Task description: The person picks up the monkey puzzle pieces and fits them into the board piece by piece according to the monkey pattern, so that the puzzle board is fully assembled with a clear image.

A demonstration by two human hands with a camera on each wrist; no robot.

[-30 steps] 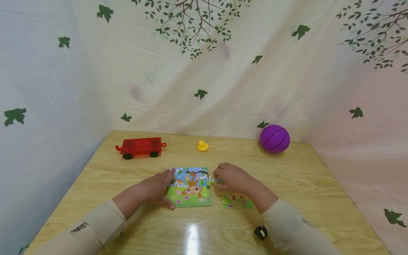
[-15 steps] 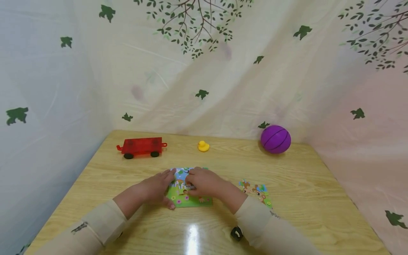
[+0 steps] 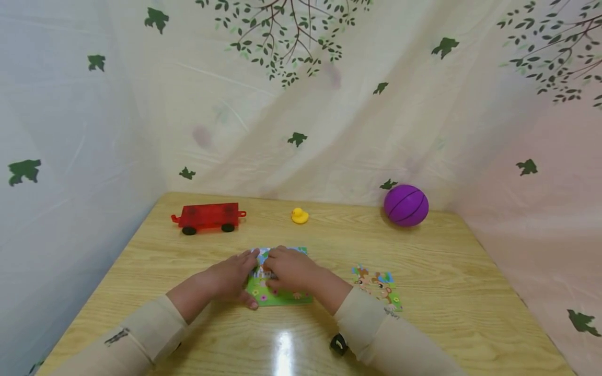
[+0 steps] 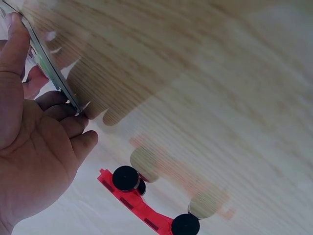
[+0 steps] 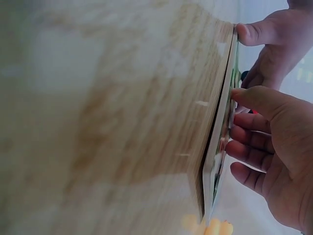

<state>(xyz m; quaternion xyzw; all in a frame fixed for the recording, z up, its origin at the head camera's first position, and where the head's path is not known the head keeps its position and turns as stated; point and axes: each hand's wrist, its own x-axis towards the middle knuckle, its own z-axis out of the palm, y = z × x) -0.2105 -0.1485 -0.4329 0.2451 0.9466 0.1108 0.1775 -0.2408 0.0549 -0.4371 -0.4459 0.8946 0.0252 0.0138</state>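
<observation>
A jigsaw puzzle board (image 3: 287, 299) with a bright animal scene lies flat on the table. My left hand (image 3: 230, 277) holds its left side, fingers at the far corner and thumb at the near one. In the left wrist view, that hand (image 4: 41, 127) spans the board's edge. Over the board's middle, my right hand (image 3: 293, 269) has its bent fingertips down on the picture, at a small puzzle piece that they mostly cover. The right wrist view shows the right hand (image 5: 279, 142) with thumb and fingers touching the board's top (image 5: 222, 142). Further right lie loose puzzle pieces (image 3: 378, 286) showing monkey faces.
Along the back of the wooden table (image 3: 188, 334) stand a red toy wagon (image 3: 209, 215), a yellow rubber duck (image 3: 299, 215) and a purple ball (image 3: 406, 205). A leaf-printed cloth (image 3: 263, 130) hangs behind.
My right hand has moved left from beside the board, carrying a puzzle piece onto its middle, then slightly further left. The loose pieces on the right came into fuller view. My left hand stayed put.
</observation>
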